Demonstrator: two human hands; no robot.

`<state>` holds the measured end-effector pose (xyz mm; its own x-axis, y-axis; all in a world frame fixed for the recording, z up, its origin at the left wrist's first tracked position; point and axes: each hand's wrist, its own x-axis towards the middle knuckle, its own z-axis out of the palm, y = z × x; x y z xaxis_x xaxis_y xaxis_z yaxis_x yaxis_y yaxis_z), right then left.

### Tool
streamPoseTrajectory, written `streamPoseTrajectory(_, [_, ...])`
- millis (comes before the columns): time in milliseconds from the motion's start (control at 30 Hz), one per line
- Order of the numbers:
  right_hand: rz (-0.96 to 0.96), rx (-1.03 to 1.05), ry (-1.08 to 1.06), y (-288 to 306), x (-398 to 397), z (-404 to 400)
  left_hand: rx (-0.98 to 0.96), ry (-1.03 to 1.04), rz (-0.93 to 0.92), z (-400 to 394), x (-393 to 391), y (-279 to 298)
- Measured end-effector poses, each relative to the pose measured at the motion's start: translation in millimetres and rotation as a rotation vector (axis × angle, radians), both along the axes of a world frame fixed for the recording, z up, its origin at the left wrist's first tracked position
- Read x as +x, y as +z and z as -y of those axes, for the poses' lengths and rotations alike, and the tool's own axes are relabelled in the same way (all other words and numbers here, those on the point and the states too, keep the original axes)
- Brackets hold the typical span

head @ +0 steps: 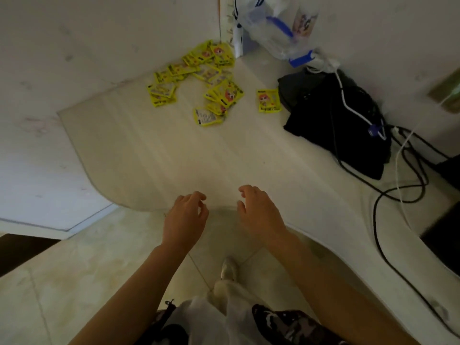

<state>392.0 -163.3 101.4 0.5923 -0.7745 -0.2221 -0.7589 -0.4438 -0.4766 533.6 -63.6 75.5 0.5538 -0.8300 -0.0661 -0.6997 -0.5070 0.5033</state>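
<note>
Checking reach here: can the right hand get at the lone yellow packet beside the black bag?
Probably yes, with a lean. Only bare table lies between the empty right hand at the near edge and the lone yellow packet; the black bag sits beside it, not across the path.

Left hand (185,216): forearm extended forward, palm down, fingers loosely curled, holding nothing. Right hand (257,211): forearm extended forward alongside, palm down, fingers relaxed and slightly bent, likewise empty.

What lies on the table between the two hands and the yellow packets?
In the head view the stretch is bare: only pale tabletop lies between the left hand, the right hand and the yellow packets.
</note>
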Motion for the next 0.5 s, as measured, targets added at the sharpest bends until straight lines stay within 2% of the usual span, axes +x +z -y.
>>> streamPoseTrajectory(233, [-0.013,-0.009,0.013,5,38,80,0.011,-0.016,-0.004,79,46,2])
streamPoseTrajectory(500, [-0.032,-0.028,-0.082,4,88,170,0.060,-0.120,0.009,174,117,4])
